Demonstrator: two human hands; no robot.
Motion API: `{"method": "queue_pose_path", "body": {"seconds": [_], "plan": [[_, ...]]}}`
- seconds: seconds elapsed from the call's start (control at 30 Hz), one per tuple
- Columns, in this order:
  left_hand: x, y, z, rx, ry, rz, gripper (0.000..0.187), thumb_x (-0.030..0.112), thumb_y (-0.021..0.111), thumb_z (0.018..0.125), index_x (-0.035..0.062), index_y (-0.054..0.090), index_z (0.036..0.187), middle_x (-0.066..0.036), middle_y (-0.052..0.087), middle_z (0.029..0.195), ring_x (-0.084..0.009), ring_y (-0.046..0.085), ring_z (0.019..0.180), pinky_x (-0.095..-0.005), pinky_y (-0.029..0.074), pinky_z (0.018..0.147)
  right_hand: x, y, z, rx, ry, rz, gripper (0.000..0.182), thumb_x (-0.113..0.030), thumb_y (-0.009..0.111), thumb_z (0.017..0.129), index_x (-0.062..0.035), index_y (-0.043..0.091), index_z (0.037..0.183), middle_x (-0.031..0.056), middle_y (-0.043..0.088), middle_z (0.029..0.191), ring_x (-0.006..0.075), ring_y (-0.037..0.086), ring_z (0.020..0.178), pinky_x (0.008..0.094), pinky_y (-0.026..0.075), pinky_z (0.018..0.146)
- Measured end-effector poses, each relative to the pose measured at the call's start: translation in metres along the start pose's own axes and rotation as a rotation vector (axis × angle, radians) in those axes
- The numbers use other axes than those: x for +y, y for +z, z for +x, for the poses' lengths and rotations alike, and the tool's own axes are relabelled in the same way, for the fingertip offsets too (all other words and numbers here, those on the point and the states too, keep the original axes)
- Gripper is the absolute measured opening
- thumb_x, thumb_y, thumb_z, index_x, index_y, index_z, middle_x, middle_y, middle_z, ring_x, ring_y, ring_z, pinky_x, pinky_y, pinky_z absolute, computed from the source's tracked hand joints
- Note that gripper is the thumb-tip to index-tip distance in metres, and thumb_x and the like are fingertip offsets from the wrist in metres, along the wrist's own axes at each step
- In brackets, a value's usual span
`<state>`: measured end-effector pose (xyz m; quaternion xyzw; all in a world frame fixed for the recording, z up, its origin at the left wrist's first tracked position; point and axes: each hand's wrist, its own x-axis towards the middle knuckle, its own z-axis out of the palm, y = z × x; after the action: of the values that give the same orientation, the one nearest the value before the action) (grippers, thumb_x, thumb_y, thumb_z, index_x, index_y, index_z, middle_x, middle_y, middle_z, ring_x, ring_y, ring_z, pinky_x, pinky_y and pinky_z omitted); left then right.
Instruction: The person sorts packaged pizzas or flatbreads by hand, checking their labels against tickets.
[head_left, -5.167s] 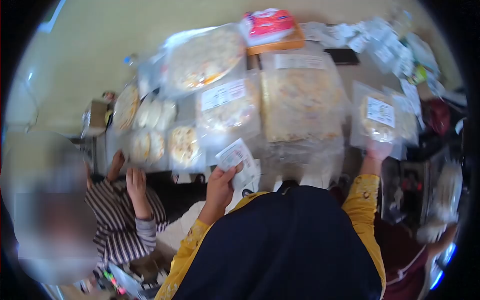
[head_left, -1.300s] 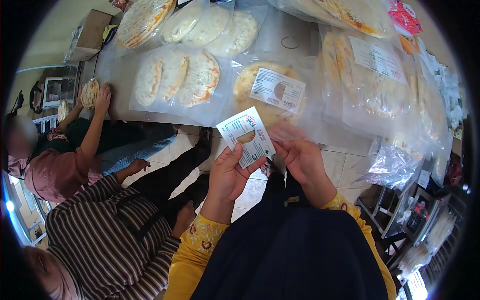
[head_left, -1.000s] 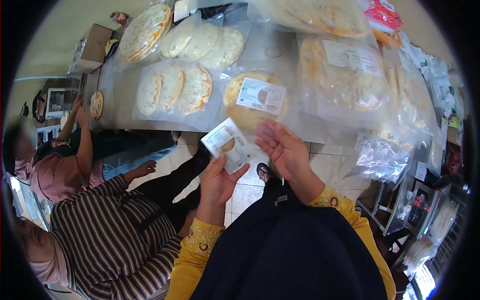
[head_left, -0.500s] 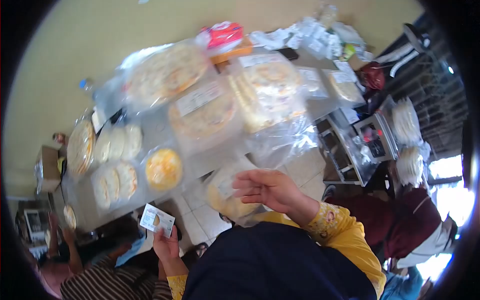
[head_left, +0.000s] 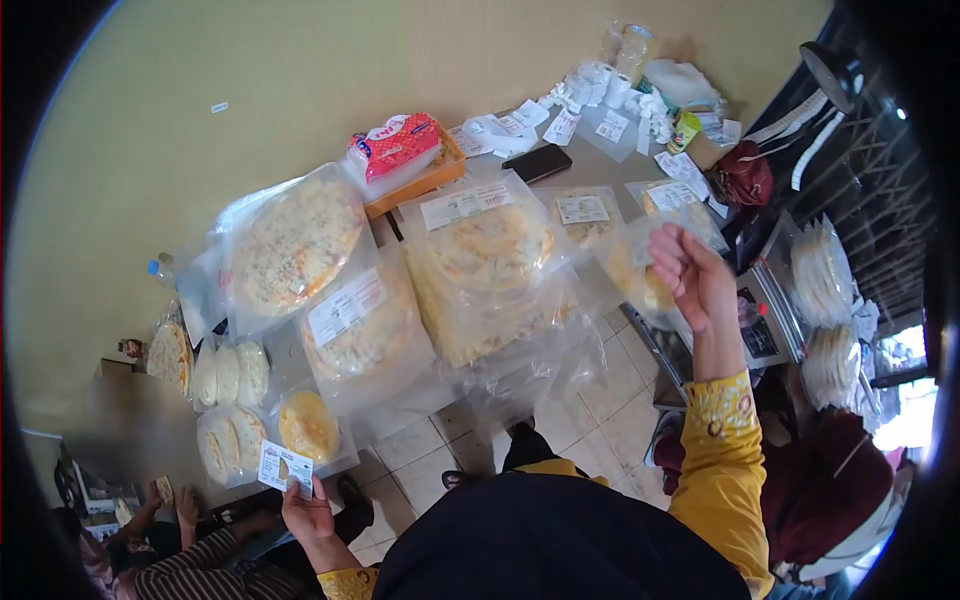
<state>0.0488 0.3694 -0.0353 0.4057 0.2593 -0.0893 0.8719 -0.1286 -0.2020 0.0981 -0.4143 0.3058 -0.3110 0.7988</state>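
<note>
While a printed label point(head_left: 285, 467) is pinched by its lower edge between the closed fingers of the left hand point(head_left: 305, 515), face up just before the counter point(head_left: 285, 345) edge, the right hand point(head_left: 690, 275) is raised open and empty over bagged flatbreads point(head_left: 480, 265), with a phone point(head_left: 537, 162) and loose labels point(head_left: 600, 110) lying beyond.

One black phone point(head_left: 537, 162), one red packet point(head_left: 392, 146) and two raised hands, left point(head_left: 307, 516) and right point(head_left: 692, 275).
</note>
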Motion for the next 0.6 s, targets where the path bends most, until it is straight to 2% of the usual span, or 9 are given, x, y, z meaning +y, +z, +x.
{"method": "queue_pose_path", "body": {"seconds": [0.1, 0.13, 0.2, 0.23, 0.3, 0.33, 0.43, 0.5, 0.6], "plan": [[-0.021, 0.020, -0.001, 0.041, 0.031, 0.006, 0.034, 0.003, 0.042, 0.084, -0.0008, 0.045, 0.118, -0.013, 0.054, 0.115, -0.0257, 0.055, 0.103, -0.0368, 0.049, 0.086, 0.011, -0.026, 0.079, -0.077, 0.000, 0.078, 0.030, -0.018, 0.041, 0.093, 0.0028, 0.049, 0.113, 0.0151, 0.061, 0.104, 0.0221, 0.063, 0.088, 0.0301, 0.054, 0.074], [-0.028, 0.024, 0.002, 0.157, -0.005, -0.028, 0.038, 0.003, 0.043, 0.081, 0.0006, 0.045, 0.120, -0.012, 0.053, 0.117, -0.0261, 0.051, 0.108, -0.0403, 0.046, 0.090, 0.019, -0.041, 0.106, -0.138, 0.021, 0.148, 0.029, -0.018, 0.042, 0.093, 0.0025, 0.050, 0.111, 0.0142, 0.061, 0.102, 0.0205, 0.063, 0.085, 0.0284, 0.054, 0.072], [-0.046, 0.032, 0.002, 0.145, -0.016, -0.008, 0.042, 0.000, 0.043, 0.079, 0.0006, 0.043, 0.121, -0.013, 0.050, 0.121, -0.0270, 0.049, 0.111, -0.0431, 0.044, 0.092, 0.042, -0.085, 0.164, -0.519, 0.137, 0.304, 0.026, -0.017, 0.044, 0.092, 0.0018, 0.051, 0.109, 0.0120, 0.060, 0.102, 0.0188, 0.061, 0.083, 0.0267, 0.052, 0.072], [-0.053, 0.044, -0.005, 0.121, 0.044, 0.048, 0.043, -0.001, 0.042, 0.078, 0.0019, 0.043, 0.122, -0.013, 0.049, 0.121, -0.0281, 0.048, 0.111, -0.0458, 0.043, 0.092, 0.057, -0.083, 0.175, -0.162, 0.115, 0.211, 0.026, -0.016, 0.044, 0.092, 0.0014, 0.050, 0.111, 0.0122, 0.059, 0.106, 0.0211, 0.059, 0.092, 0.0306, 0.049, 0.082], [-0.062, 0.078, -0.017, 0.086, 0.119, -0.005, 0.045, -0.004, 0.043, 0.078, 0.0040, 0.042, 0.122, -0.011, 0.049, 0.120, -0.0291, 0.048, 0.112, -0.0479, 0.044, 0.091, 0.098, -0.129, 0.224, 0.024, 0.257, 0.190, 0.029, -0.016, 0.044, 0.092, 0.0011, 0.049, 0.114, 0.0136, 0.056, 0.112, 0.0241, 0.054, 0.105, 0.0354, 0.045, 0.092], [-0.062, 0.094, -0.025, 0.121, 0.118, -0.002, 0.043, -0.006, 0.042, 0.078, 0.0034, 0.044, 0.120, -0.011, 0.051, 0.117, -0.0287, 0.050, 0.109, -0.0472, 0.045, 0.090, 0.122, -0.186, 0.252, -0.251, 0.359, 0.297, 0.030, -0.016, 0.043, 0.092, 0.0016, 0.048, 0.116, 0.0131, 0.056, 0.113, 0.0241, 0.053, 0.106, 0.0343, 0.044, 0.093], [-0.048, 0.102, -0.015, 0.061, 0.086, -0.029, 0.037, -0.008, 0.042, 0.081, 0.0017, 0.046, 0.117, -0.012, 0.055, 0.111, -0.0276, 0.056, 0.102, -0.0434, 0.050, 0.085, 0.114, -0.106, 0.190, 0.242, 0.463, 0.138, 0.033, -0.027, 0.048, 0.091, -0.0001, 0.052, 0.110, 0.0091, 0.060, 0.104, 0.0200, 0.057, 0.097, 0.0298, 0.047, 0.084], [-0.034, 0.105, -0.008, 0.047, 0.051, -0.034, 0.035, -0.009, 0.041, 0.083, 0.0011, 0.047, 0.115, -0.013, 0.057, 0.109, -0.0270, 0.058, 0.098, -0.0411, 0.052, 0.082, 0.118, -0.127, 0.175, 0.119, 0.537, 0.163, 0.030, -0.031, 0.049, 0.090, -0.0019, 0.055, 0.096, 0.0042, 0.059, 0.083, 0.0146, 0.055, 0.073, 0.0249, 0.045, 0.067], [-0.051, 0.100, -0.020, 0.074, 0.024, -0.043, 0.033, -0.008, 0.042, 0.084, 0.0006, 0.048, 0.115, -0.014, 0.057, 0.109, -0.0266, 0.059, 0.097, -0.0396, 0.053, 0.082, 0.113, -0.170, 0.169, -0.393, 0.292, 0.232, 0.029, -0.032, 0.049, 0.090, -0.0039, 0.054, 0.084, -0.0001, 0.049, 0.067, 0.0104, 0.041, 0.056, 0.0232, 0.035, 0.054]]}}
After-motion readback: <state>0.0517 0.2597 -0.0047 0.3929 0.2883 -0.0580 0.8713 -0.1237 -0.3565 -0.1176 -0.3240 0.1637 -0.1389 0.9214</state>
